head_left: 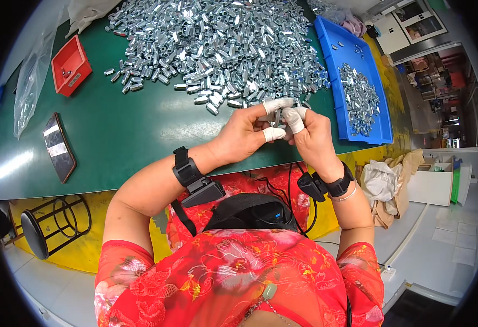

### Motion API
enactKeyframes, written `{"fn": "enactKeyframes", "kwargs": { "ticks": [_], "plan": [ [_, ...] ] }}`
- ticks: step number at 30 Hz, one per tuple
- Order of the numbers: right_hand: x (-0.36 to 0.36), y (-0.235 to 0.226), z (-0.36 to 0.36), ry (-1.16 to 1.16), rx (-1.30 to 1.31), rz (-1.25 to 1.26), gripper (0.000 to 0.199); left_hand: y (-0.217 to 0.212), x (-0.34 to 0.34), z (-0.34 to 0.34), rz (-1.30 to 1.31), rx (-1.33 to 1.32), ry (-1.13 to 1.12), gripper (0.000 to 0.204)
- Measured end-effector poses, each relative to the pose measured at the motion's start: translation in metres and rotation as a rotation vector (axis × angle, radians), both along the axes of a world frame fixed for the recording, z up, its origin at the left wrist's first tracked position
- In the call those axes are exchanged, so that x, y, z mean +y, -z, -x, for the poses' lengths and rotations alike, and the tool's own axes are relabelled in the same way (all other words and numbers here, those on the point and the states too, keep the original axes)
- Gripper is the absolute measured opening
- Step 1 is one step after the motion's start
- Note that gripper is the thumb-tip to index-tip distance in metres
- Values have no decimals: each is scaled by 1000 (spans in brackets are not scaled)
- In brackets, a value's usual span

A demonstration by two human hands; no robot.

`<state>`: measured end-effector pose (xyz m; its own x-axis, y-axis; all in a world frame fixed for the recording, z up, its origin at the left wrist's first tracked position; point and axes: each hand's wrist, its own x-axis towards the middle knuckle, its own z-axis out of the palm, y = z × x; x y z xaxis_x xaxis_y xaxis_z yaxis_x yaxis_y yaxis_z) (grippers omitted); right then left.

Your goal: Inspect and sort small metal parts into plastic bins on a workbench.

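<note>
White finger covers wrap the fingertips of both my hands, which meet over the near edge of the green table [157,120]. My left hand [241,133] pinches a small silver metal piece [277,117], seemingly a hex coupling nut, between thumb and finger. My right hand [315,136] closes in from the other side, its fingers curled at the same piece; they partly hide it, and whether more than one piece is held I cannot make out. Just beyond the hands spreads a big heap of silver hex coupling nuts [222,49].
At the right, a blue tray [384,109] contains many similar nuts. A small red bin [79,76] with a few pieces, a clear plastic bag [31,82] and a phone [60,148] lie at the left. Below the table's left side stands a black stool [34,234].
</note>
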<state>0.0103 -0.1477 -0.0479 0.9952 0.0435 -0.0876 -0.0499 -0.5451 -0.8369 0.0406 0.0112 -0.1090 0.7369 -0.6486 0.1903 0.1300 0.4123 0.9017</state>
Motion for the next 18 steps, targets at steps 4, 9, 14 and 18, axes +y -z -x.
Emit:
{"fn": "enactKeyframes", "kwargs": {
  "ticks": [4,9,14,18],
  "plan": [
    [3,9,5,-42,-157,34,35,-4,2,1,5,3,5,54],
    [-3,0,3,-52,132,-101,39,-1,0,0,10,-52,12,53],
    [1,7,7,-30,47,-71,41,-6,4,-1,-50,-36,12,52],
    [3,17,9,-90,-166,-8,44,-9,9,-7,-333,44,94,48]
  ]
}}
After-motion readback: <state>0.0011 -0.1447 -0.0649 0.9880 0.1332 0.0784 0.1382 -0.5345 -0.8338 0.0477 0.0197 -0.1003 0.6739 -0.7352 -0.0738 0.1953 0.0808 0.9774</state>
